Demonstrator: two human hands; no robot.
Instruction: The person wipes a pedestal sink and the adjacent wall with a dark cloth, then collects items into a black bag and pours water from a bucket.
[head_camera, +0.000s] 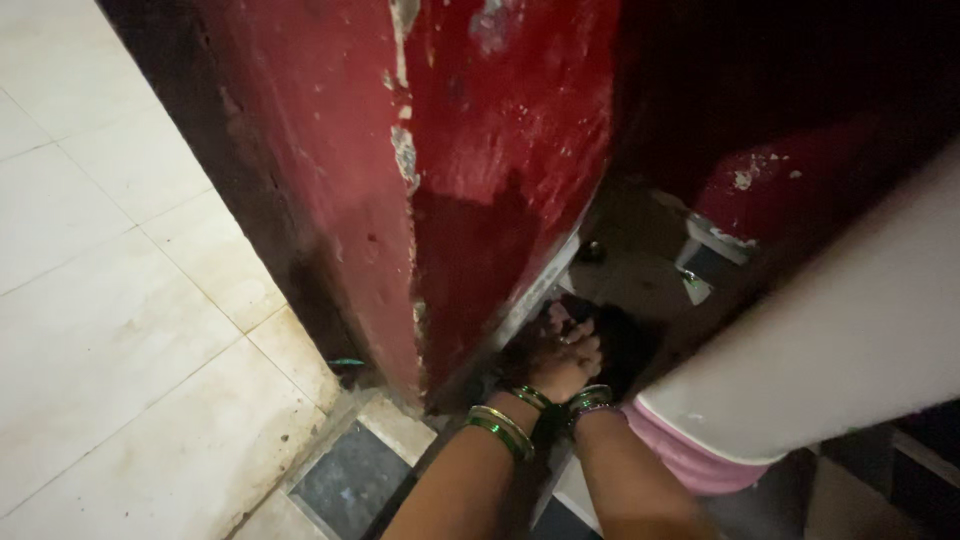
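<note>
Both my forearms, each with green and gold bangles, reach down to the foot of a chipped red painted panel (480, 150). My left hand (545, 365) and my right hand (585, 350) lie close together in a dark gap beside a metal strip (535, 295). Their fingers point away from me and rest against something dark (625, 345) that the dim light keeps me from making out. Whether either hand grips anything is hidden in shadow.
Pale floor tiles (110, 330) spread to the left, with a dark grey tile (345, 480) by the sill. A white shape with a pink ribbed edge (820, 350) crosses the right side. Behind the gap sit a red rounded object (790, 180) and small white pieces (715, 245).
</note>
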